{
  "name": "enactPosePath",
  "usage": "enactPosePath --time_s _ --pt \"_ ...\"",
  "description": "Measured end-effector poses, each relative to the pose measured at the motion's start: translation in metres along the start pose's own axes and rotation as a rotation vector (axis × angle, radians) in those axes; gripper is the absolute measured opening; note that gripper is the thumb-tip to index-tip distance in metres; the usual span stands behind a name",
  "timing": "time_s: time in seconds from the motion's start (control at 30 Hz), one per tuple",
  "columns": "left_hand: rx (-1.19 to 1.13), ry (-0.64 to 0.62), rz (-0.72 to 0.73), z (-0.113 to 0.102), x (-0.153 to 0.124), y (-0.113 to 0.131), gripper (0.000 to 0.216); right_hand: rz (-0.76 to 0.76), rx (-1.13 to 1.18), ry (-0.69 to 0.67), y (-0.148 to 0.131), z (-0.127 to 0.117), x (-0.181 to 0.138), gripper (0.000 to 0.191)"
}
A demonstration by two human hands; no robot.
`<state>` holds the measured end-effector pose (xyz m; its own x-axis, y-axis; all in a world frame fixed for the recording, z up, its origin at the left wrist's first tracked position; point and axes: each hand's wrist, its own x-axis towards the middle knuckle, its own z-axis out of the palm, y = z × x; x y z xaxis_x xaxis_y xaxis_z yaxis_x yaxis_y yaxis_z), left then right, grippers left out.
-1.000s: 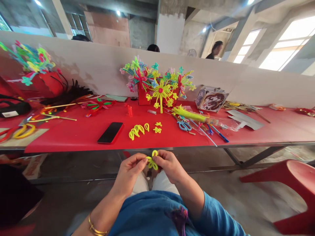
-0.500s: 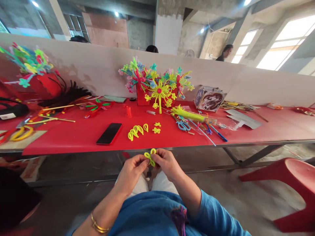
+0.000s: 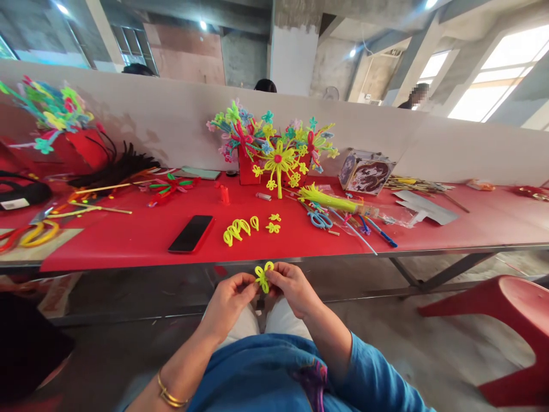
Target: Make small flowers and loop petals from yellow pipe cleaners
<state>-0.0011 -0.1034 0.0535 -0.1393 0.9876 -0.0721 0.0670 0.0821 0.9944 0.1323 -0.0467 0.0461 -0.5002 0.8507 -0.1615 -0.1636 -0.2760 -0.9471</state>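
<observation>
Between my fingertips, over my lap and just short of the table edge, is a small yellow pipe-cleaner flower (image 3: 263,277) with looped petals. My left hand (image 3: 234,297) pinches it from the left side, thumb against forefinger. From the right, my right hand (image 3: 294,286) grips a petal between thumb and fingers. On the table beyond lie several yellow pipe-cleaner loops (image 3: 237,230) in a row. Beside them are two small yellow flowers (image 3: 273,228). A black phone (image 3: 191,233) lies left of the loops.
Flower arrangements (image 3: 278,151) stand against the low partition (image 3: 171,120). Blue-handled scissors (image 3: 319,220), a yellow pipe-cleaner bundle (image 3: 328,198) and a patterned box (image 3: 366,171) are to the right. Orange-handled scissors (image 3: 36,233) lie far left. A red stool (image 3: 510,320) stands at right.
The flower has turned slightly between my fingers and sits a little farther right, its petals more spread. Both hands keep their pinch. A person behind the partition has moved right.
</observation>
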Motion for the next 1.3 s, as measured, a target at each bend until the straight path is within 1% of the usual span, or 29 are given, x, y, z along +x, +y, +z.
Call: enactPosePath --time_s 0.07,0.13,0.23,0.3,0.37,0.43,0.53,0.6,0.67,0.77,0.83,0.87,0.93,1.03,1.1,1.17,1.23,1.3 --pt "-0.150 -0.041 -0.066 0.002 0.000 0.001 0.016 -0.012 -0.049 -0.040 -0.001 0.000 -0.001 0.032" --pt "-0.250 -0.059 -0.106 0.004 0.000 0.002 0.017 -0.029 -0.079 -0.063 -0.002 0.000 -0.003 0.035" --pt "-0.346 0.013 -0.097 0.004 0.001 0.001 0.013 -0.080 -0.088 -0.057 0.000 -0.001 -0.005 0.036" --pt "-0.397 0.079 -0.072 0.004 0.002 0.000 0.011 -0.100 -0.156 -0.062 0.003 -0.001 -0.006 0.031" --pt "-0.411 0.104 -0.059 0.005 0.002 -0.001 0.011 -0.106 -0.250 -0.054 0.004 -0.001 -0.007 0.023" --pt "-0.417 0.092 -0.071 0.006 0.001 0.000 0.013 -0.129 -0.326 -0.032 0.002 0.001 -0.009 0.016" --pt "-0.436 0.039 -0.114 0.006 0.000 0.004 0.013 -0.163 -0.408 -0.026 -0.004 0.003 -0.013 0.011" --pt "-0.427 -0.002 -0.128 0.006 -0.002 0.006 0.013 -0.141 -0.366 -0.030 -0.007 0.003 -0.014 0.010" --pt "-0.405 -0.037 -0.113 0.005 -0.002 0.006 0.013 -0.076 -0.221 -0.052 -0.006 0.002 -0.014 0.012" --pt "-0.386 -0.095 -0.063 0.004 -0.003 0.005 0.012 0.025 0.006 -0.139 -0.001 0.001 -0.012 0.014" --pt "-0.405 -0.109 -0.059 0.005 -0.003 0.004 0.010 0.063 0.103 -0.181 0.003 0.000 -0.011 0.014" --pt "-0.427 -0.096 -0.069 0.006 -0.003 0.003 0.010 0.066 0.128 -0.178 0.005 0.001 -0.010 0.014" --pt "-0.472 -0.050 -0.102 0.009 -0.003 0.002 0.010 0.043 0.105 -0.130 0.008 0.001 -0.009 0.017" --pt "-0.493 -0.008 -0.136 0.012 -0.003 0.002 0.010 -0.010 -0.048 -0.058 0.009 0.001 -0.008 0.020" --pt "-0.490 -0.020 -0.143 0.013 -0.003 0.002 0.009 -0.018 -0.095 -0.070 0.008 0.000 -0.007 0.020" --pt "-0.507 -0.022 -0.143 0.013 -0.002 0.002 0.009 -0.014 -0.080 -0.084 0.009 -0.001 -0.005 0.022" --pt "-0.524 0.000 -0.158 0.014 0.002 0.000 0.011 -0.020 -0.089 -0.062 0.012 -0.003 -0.002 0.022" --pt "-0.521 0.018 -0.191 0.013 0.009 -0.004 0.014 -0.038 -0.158 -0.036 0.017 -0.006 0.004 0.020"
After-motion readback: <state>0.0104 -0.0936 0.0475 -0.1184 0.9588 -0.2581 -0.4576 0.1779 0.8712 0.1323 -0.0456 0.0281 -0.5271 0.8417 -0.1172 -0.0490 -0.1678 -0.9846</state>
